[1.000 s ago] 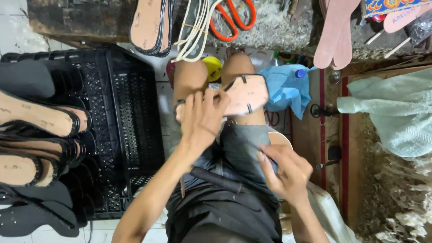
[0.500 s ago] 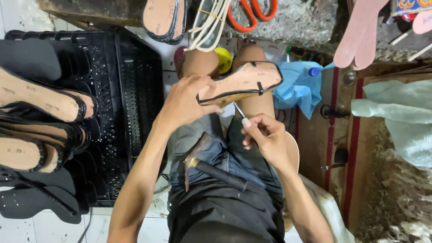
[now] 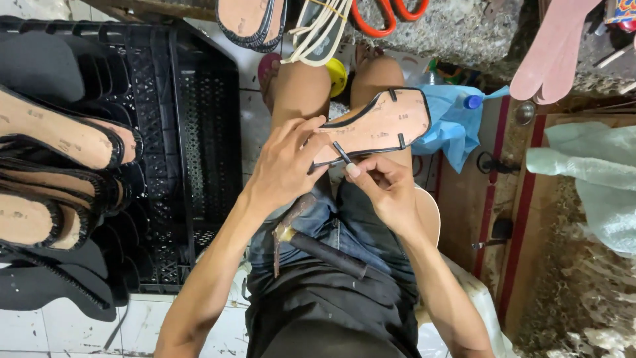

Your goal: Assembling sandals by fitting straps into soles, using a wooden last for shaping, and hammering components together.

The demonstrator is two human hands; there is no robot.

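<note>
Left hand [image 3: 285,169] clamps sandal sole [image 3: 377,126]; right hand [image 3: 384,189] pinches black strap [image 3: 342,152] at its edge. Side straps seated, this one unfinished.

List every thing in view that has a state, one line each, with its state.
Tan sandal sole with black straps: underside up, held over the knees.
Left hand: grip closed on the sole's narrow end.
Right hand: fingers pinching a thin black strap at the sole's edge.
Dark-handled hammer: lying across the lap, unheld.
Black plastic crate: open-topped.
Orange-handled scissors: lying unused.
</note>
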